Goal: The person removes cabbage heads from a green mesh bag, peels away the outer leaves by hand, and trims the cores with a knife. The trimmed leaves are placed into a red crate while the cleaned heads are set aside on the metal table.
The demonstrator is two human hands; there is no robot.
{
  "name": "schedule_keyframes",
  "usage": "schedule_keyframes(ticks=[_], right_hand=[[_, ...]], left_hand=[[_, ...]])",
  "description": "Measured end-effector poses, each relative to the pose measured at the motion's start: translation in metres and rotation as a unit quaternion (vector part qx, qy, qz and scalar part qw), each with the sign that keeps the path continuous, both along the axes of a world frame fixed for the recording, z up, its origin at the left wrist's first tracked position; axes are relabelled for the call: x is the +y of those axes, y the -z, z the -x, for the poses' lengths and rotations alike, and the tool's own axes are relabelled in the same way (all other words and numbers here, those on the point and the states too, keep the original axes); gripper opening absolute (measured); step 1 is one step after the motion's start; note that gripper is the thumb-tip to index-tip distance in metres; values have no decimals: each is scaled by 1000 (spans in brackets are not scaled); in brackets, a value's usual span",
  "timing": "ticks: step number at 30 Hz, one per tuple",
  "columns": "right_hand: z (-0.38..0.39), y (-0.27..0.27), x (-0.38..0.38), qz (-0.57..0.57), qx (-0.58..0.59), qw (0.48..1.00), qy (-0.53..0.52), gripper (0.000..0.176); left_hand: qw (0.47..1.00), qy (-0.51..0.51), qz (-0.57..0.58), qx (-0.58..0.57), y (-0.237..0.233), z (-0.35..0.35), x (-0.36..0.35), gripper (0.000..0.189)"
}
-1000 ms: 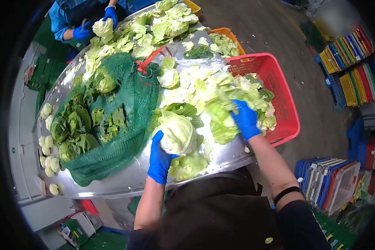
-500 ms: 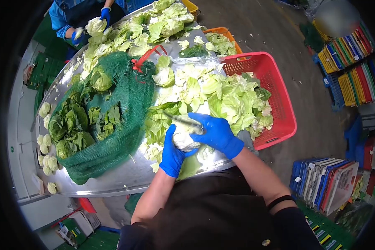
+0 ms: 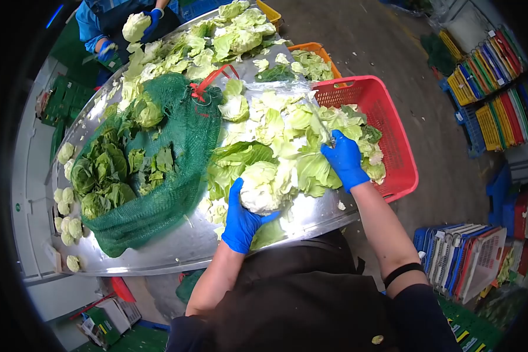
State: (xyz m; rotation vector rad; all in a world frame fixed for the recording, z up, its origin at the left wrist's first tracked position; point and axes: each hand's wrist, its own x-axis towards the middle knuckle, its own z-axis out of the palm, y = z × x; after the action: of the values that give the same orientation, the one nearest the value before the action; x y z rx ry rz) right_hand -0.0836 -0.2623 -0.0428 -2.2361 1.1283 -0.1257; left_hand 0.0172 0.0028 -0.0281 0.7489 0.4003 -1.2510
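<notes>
My left hand [image 3: 243,220], in a blue glove, cups a pale, partly trimmed cabbage [image 3: 261,186] from below and the left, over the near part of the metal table [image 3: 164,258]. Out to the right, my right hand [image 3: 345,158], also blue-gloved, is closed around a knife [image 3: 322,128]; its blade is faint against the pale leaves. Loose cabbage leaves [image 3: 314,170] lie under and around both hands. Left of my left hand, a green net bag [image 3: 185,158] lies spread with leafy cabbages [image 3: 102,170] on it.
A red crate [image 3: 396,152] with leaves in it stands against the table's right side, an orange crate [image 3: 322,50] beyond it. Small trimmed heads [image 3: 70,229] line the left edge. Across the table, a co-worker's gloved hand [image 3: 152,23] holds a cabbage. Stacked crates [image 3: 457,258] stand right.
My right hand has moved away from the cabbage, right and slightly up, with the knife. My left hand keeps hold of the cabbage. The co-worker's cabbage has risen slightly.
</notes>
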Motion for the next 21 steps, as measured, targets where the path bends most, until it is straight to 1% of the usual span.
schedule_keyframes(ticks=[2,3,4,5,6,7,9,10,11,13,14,15,16,17,18,19,20,21], right_hand=[[7,-43,23,9,-121,991,-62,69],[8,-51,39,-20,-218,967,-128,90],[9,-70,60,-104,-261,943,-177,96],[8,-75,76,-20,-261,935,-240,98],[5,-91,95,1,-184,948,-260,96],[1,-89,103,-6,-187,947,-261,80],[-8,-48,96,54,-273,925,-259,54],[-12,-37,86,59,-307,927,-208,40],[-15,-31,72,63,-340,925,-157,27],[-16,-29,41,26,-227,973,-42,18],[-13,-19,24,56,-186,981,-14,15],[-9,-11,11,88,-145,985,14,14],[-1,-30,7,23,-54,998,-25,34],[0,-44,19,22,-53,998,-27,34],[0,-55,42,4,-201,977,-76,47],[0,-64,63,-13,-345,930,-122,61],[1,-71,81,-21,-316,933,-171,71],[0,-74,95,-28,-286,933,-217,82]], left_hand=[[1000,-10,9,12,-3,-1,-1,70],[999,-18,16,22,-3,-1,0,70],[1000,-14,16,20,-4,-4,-2,70],[998,-19,23,50,-4,-5,-4,68],[996,-23,28,82,-4,-4,-5,66],[996,-18,25,82,-4,-3,-6,66],[998,-13,-55,-36,-7,2,-10,64],[993,-5,-88,-78,-18,5,-12,61],[991,3,-89,-104,-14,4,-7,60],[994,6,-46,-100,-6,3,3,65],[994,6,-47,-98,-6,2,8,65],[997,-1,-25,-67,-13,0,10,66],[999,-10,-1,-37,-18,-2,9,67],[999,-12,-3,-35,-22,-2,8,67],[999,-33,19,4,-26,-3,6,67],[997,-54,43,43,-28,-3,4,67],[995,-46,66,53,-21,-5,5,70],[996,-43,65,53,-19,-6,3,70]])
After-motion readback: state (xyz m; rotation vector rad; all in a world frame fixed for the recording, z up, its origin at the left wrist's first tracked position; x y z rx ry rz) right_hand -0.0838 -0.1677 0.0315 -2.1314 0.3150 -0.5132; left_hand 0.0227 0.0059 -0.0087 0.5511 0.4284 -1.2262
